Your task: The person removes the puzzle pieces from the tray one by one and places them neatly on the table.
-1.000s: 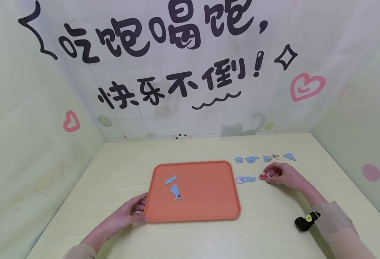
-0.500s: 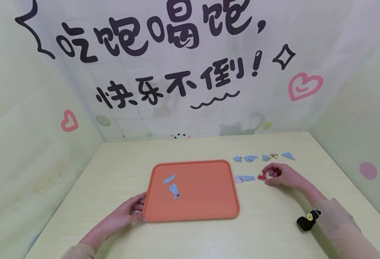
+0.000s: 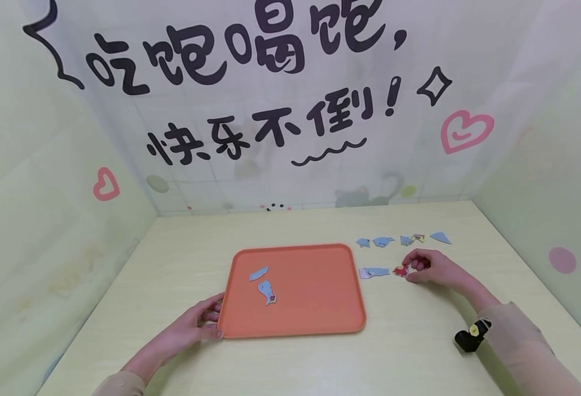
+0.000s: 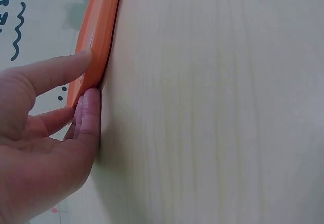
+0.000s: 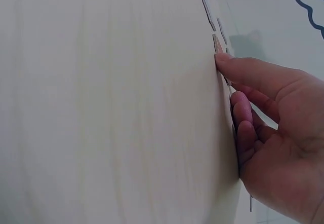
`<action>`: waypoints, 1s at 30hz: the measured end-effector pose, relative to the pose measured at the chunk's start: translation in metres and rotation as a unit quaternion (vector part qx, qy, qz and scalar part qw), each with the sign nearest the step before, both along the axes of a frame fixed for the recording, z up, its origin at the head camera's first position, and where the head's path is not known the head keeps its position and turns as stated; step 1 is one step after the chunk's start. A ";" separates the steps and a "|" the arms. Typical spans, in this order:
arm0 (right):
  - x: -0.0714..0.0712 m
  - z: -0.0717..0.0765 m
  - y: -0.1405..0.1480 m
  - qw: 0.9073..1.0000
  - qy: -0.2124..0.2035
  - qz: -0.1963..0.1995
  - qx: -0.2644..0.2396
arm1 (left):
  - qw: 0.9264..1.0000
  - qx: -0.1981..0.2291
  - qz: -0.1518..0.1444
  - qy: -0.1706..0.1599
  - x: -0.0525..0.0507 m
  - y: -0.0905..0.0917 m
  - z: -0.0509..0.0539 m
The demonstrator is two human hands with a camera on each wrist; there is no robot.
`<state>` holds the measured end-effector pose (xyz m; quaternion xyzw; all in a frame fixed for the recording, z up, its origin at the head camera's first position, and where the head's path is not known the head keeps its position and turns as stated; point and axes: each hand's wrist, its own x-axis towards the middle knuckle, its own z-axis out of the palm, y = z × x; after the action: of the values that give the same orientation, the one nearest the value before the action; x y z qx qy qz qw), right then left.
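Observation:
In the head view an orange tray [image 3: 315, 291] lies on the table with two light-blue puzzle pieces on it, one plain-looking [image 3: 259, 273] and one with a small coloured figure [image 3: 267, 291]. My left hand [image 3: 198, 322] grips the tray's left edge; the left wrist view shows the thumb [image 4: 76, 66] against the rim and the other fingers low beside it. Right of the tray, my right hand [image 3: 434, 267] pinches a red puzzle piece [image 3: 400, 271] at table level. In the right wrist view, that piece shows only as a thin edge beyond the thumb [image 5: 228, 64].
A long blue piece [image 3: 374, 273] lies between the tray and the red piece. Behind, several more pieces form a row, including a blue triangle [image 3: 440, 237]. A black strap device [image 3: 470, 336] is at my right wrist. Printed cloth walls [image 3: 251, 187] enclose the table.
The view has shifted slightly. My right hand stays at the red puzzle piece with hardly any motion. The left hand keeps its place on the tray's edge.

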<state>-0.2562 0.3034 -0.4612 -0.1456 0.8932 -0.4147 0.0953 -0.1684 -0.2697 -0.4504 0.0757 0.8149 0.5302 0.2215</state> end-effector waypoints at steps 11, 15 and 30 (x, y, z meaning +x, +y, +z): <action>0.000 0.001 0.001 1.000 0.003 0.005 0.013 | 1.000 -0.004 -0.004 0.004 0.000 0.000 0.001; -0.002 0.000 0.002 1.000 0.003 0.006 0.015 | 1.000 -0.001 -0.008 0.005 0.000 0.000 0.001; -0.001 -0.005 0.002 1.000 0.010 0.007 0.012 | 1.000 -0.004 -0.002 0.006 -0.001 -0.001 -0.001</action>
<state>-0.2574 0.3050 -0.4662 -0.1551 0.8978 -0.4020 0.0912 -0.1689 -0.2702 -0.4512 0.0790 0.8183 0.5258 0.2181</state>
